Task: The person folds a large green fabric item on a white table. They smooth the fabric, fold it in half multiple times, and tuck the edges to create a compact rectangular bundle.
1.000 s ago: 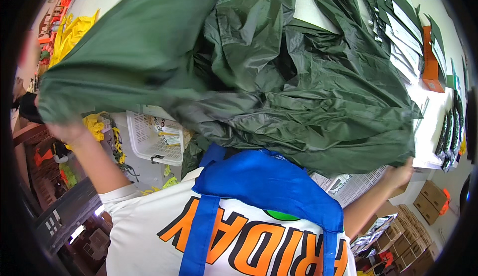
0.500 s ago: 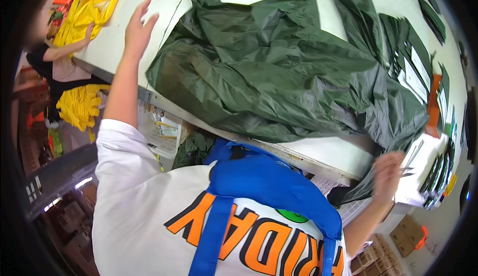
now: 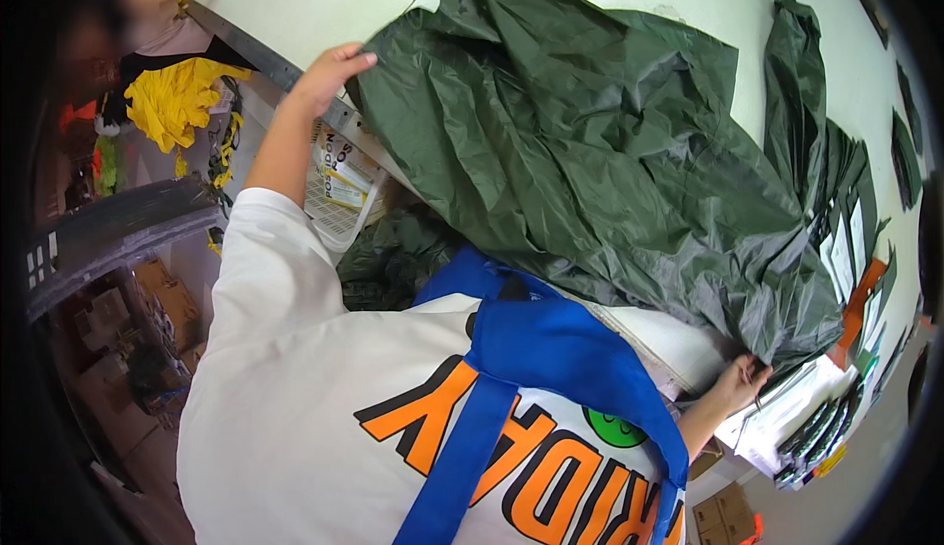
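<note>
A wide, crumpled piece of thin dark green waterproof fabric spreads over the white table, its near side hanging at the table edge. At its far left edge, my left hand pinches the border between thumb and fingers. My right hand is closed on the gathered fabric at the lower right, beside the table's near edge. Whether this is a finished garment I cannot tell, since folds hide its shape.
More green fabric lies bunched at the right, near stacked dark pieces with white papers and an orange strip. A white basket sits below the table edge. At the far left, a person works near yellow fabric.
My left hand has come down from the raised position and taken hold of the fabric's left edge. My right hand has closed on the lower right; the fabric's left side is lifted.
</note>
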### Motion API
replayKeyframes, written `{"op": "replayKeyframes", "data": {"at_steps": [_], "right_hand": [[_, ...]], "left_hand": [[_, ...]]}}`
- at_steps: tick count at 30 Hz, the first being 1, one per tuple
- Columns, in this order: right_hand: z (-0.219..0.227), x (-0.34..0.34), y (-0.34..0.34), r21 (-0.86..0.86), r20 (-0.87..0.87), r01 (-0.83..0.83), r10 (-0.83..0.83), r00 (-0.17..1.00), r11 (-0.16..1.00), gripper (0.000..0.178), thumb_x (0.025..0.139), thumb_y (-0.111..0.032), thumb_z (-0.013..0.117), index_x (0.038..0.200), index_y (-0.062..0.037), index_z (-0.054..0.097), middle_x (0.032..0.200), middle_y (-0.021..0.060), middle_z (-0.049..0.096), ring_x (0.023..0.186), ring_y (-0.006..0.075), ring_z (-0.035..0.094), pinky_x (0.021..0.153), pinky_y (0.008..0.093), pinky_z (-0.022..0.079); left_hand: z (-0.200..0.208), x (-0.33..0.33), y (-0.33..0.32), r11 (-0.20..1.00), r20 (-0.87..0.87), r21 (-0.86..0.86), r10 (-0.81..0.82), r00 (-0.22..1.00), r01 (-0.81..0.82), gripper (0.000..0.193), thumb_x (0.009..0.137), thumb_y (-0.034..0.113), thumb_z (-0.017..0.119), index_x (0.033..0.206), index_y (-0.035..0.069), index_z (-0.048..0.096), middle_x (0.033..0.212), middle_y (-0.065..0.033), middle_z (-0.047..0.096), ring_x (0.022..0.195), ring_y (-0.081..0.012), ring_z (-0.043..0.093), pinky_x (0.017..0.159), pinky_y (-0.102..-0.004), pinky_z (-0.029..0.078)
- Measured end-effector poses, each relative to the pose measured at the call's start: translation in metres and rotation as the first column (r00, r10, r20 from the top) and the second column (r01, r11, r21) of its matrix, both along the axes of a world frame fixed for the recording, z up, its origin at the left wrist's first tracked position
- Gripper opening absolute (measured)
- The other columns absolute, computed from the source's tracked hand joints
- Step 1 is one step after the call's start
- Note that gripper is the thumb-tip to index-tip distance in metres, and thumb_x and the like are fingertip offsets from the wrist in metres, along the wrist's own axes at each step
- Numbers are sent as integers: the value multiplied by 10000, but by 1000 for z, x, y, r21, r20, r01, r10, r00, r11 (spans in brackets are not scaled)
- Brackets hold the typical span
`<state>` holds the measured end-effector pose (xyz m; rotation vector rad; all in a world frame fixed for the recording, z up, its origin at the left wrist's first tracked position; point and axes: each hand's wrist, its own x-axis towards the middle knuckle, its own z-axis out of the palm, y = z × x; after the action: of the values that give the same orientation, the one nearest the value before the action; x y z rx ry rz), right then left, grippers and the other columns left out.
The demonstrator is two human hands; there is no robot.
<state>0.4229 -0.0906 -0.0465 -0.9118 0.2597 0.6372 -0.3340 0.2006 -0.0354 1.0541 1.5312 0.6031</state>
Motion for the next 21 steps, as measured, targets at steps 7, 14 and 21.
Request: {"op": "replayKeyframes", "data": {"at_steps": [7,14,21], "right_hand": [[33,36,-44,-316,601,33,174,780,948,297,983,-152,433,1224,18,474,937,157,592,685,154,496,549,211,388],[18,41,-60,-467,556,-144,416,720,873,284,943,-6,436,1218,-23,507,852,100,597,680,114,537,585,190,438],[139,125,-23,-35,991,614,-50,121,789,260,889,-164,570,1081,6,614,1001,134,654,852,225,626,739,303,495]], "left_hand": [[22,-56,-47,948,428,-316,180,886,-40,393,870,101,597,1236,-19,518,1215,-93,589,1043,-167,585,916,-317,457],[9,-18,-4,930,-6,-266,-265,964,254,276,852,134,629,1103,19,612,1065,-36,641,915,-112,583,839,-279,457],[195,-85,70,885,26,397,-275,961,242,251,921,267,559,1123,122,588,1104,11,591,1044,-132,539,904,-365,444]]}}
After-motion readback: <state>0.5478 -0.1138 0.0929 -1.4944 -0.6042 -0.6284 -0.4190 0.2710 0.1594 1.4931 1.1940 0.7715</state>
